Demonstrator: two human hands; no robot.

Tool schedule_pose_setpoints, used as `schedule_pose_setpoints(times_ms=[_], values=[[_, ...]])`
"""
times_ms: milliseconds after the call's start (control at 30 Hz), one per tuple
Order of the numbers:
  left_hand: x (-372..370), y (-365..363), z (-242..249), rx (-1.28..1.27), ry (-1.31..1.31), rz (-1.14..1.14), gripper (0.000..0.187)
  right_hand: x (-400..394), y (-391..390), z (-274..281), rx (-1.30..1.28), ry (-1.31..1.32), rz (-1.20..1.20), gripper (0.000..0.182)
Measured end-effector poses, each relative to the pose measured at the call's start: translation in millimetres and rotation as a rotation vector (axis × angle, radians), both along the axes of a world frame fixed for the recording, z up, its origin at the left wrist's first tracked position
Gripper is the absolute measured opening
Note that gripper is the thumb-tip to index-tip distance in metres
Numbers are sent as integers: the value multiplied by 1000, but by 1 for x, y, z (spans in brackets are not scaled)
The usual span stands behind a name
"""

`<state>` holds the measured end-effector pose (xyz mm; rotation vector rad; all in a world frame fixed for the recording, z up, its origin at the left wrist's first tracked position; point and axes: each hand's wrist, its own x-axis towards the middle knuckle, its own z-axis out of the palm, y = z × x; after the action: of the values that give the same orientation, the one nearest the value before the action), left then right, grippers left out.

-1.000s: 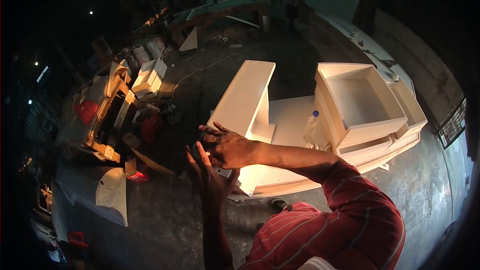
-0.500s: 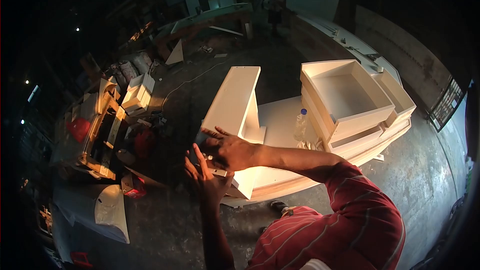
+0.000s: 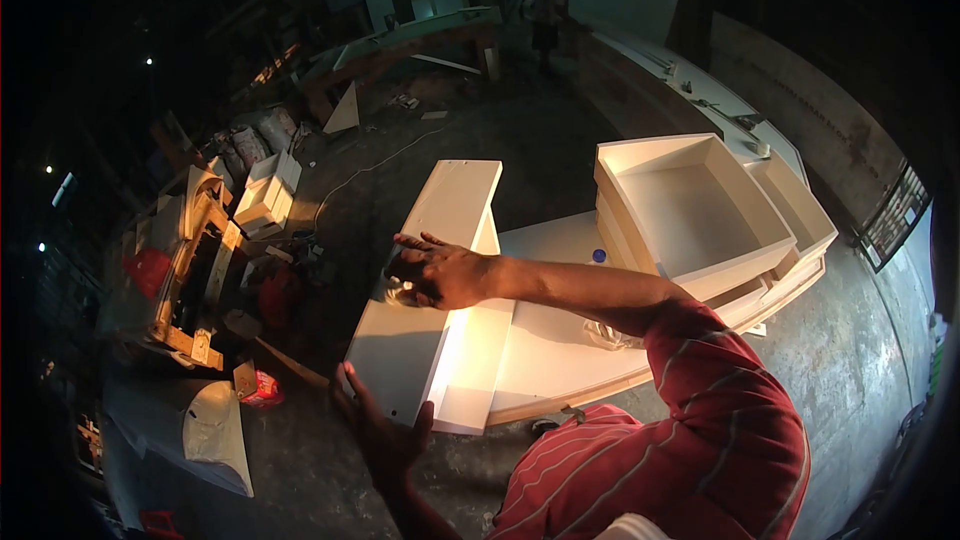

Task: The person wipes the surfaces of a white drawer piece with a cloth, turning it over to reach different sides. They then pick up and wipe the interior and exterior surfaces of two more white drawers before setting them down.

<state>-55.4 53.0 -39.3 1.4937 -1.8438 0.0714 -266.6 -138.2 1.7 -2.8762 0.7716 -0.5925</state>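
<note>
A long white panel piece (image 3: 395,350) stands on a white board (image 3: 545,370), its upper face slanting across the middle of the view. My right hand (image 3: 450,275) rests on that face, fingers bent over a small, pale, shiny thing too blurred to name. Near the front left corner of the panel is my left hand (image 3: 385,435), its fingers spread and nothing in them; whether it touches the edge I cannot tell. A blue bottle cap (image 3: 599,256) shows behind my right forearm, which hides most of the bottle.
White drawer boxes (image 3: 690,205) are stacked on the board's right side. At left are a wooden frame (image 3: 215,280), small white boxes (image 3: 268,195) and a red bag (image 3: 264,389). Another person (image 3: 548,15) stands far back by a long workbench (image 3: 700,100).
My hands, close together before, are now apart: the right is farther up the panel, the left lower and to the left. More of the panel's near end shows.
</note>
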Motion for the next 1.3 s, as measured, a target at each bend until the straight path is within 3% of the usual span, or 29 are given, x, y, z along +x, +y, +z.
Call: schedule_pose_setpoints(times_ms=[67, 167, 267, 400, 533, 667, 733, 767, 833, 900, 933, 967, 1000, 1100, 1167, 1233, 1300], values=[[1, 2, -1, 29, -41, 50, 109, -9, -41, 3, 19, 192, -179, 46], [1, 4, -1, 17, -44, 61, 110, -26, -92, -3, 127, 176, -296, 64], [4, 5, -4, 2, -42, 49, 109, -42, -132, -11, 55, 165, -422, 57], [3, 5, -2, 21, -64, 48, 109, -65, -178, -23, 37, 54, -557, 63], [1, 4, 5, 11, -97, 19, 105, -62, -142, -6, 37, 28, -576, 59], [1, 3, 2, -16, -89, 16, 103, -18, -29, -15, -93, 44, -192, 46], [1, 2, 3, -25, -77, 21, 103, -3, 27, -3, 72, -93, 115, 42], [0, 2, 3, -19, -73, 22, 104, 0, 27, -3, 78, -91, 121, 42], [0, 3, 4, -8, -73, 25, 104, 3, 11, 3, 105, 23, 69, 40], [2, 3, 5, 45, -107, 24, 110, -8, -62, -20, -86, 185, -248, 48], [2, 2, 5, 47, -110, 25, 110, -26, -80, 2, -18, 274, -344, 54], [2, 1, 3, 32, -103, 18, 110, -45, -146, -31, -115, 183, -521, 56], [1, 0, 3, 16, -95, 10, 109, -59, -155, -8, 25, 98, -662, 59], [-4, -2, 7, 21, -38, -11, 109, -71, -171, -8, 41, 16, -703, 62], [-2, -5, 5, 5, -30, -20, 110, -44, -147, -16, 2, 77, -508, 63], [-2, -3, 3, 9, -20, -24, 110, -2, -70, -12, -102, 269, -449, 53], [-4, -3, 2, 5, 46, -7, 116, 26, 7, -10, -213, 252, -171, 50]])
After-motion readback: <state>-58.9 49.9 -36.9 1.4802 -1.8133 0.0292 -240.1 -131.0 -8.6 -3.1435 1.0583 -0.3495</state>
